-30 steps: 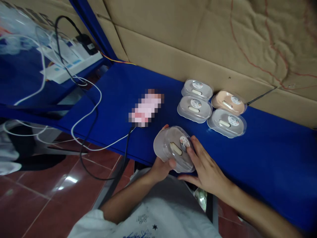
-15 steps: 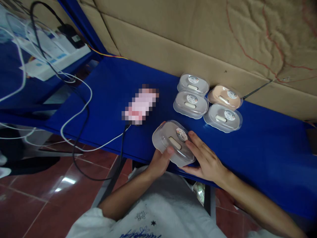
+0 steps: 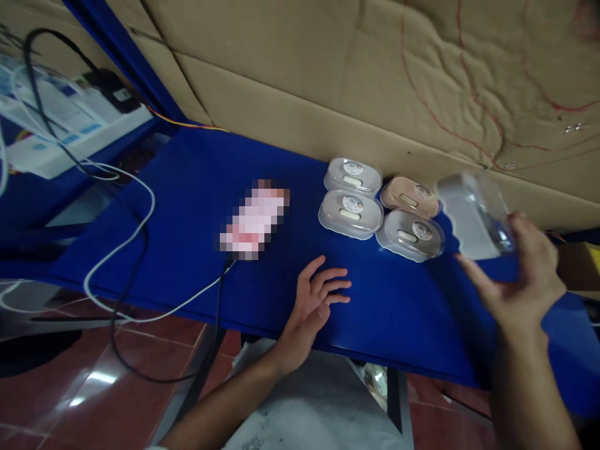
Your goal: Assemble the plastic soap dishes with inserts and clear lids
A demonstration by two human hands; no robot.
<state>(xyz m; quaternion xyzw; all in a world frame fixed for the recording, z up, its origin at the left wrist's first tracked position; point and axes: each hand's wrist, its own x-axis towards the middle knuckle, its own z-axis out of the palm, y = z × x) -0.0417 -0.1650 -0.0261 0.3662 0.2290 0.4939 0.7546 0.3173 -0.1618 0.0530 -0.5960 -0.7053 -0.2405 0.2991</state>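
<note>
A clear-lidded grey plastic box [image 3: 473, 215] is held up on the right, tilted on its side and slightly blurred. Fingers and thumb of my right hand [image 3: 525, 275] grip its near end. Over the front part of the blue table [image 3: 262, 294], my left hand [image 3: 312, 306] is held with fingers spread and nothing in it. Beyond it sit similar boxes in two columns: a grey box [image 3: 337, 215] with another grey box [image 3: 368, 172] behind, and to their right a grey box [image 3: 396, 240] with a peach box [image 3: 407, 203] behind. Round labels show on their lids.
A pixelated, phone-like object [image 3: 255, 219] lies left on the table with a cable [image 3: 218, 294] attached. White and black cables loop over the left edge towards a white power strip [image 3: 79, 147]. Brown cardboard [image 3: 290, 81] lines the back.
My right hand has carried the grey box away to the right and tilted it up. My left hand has let go of it and opened. The view has shifted slightly.
</note>
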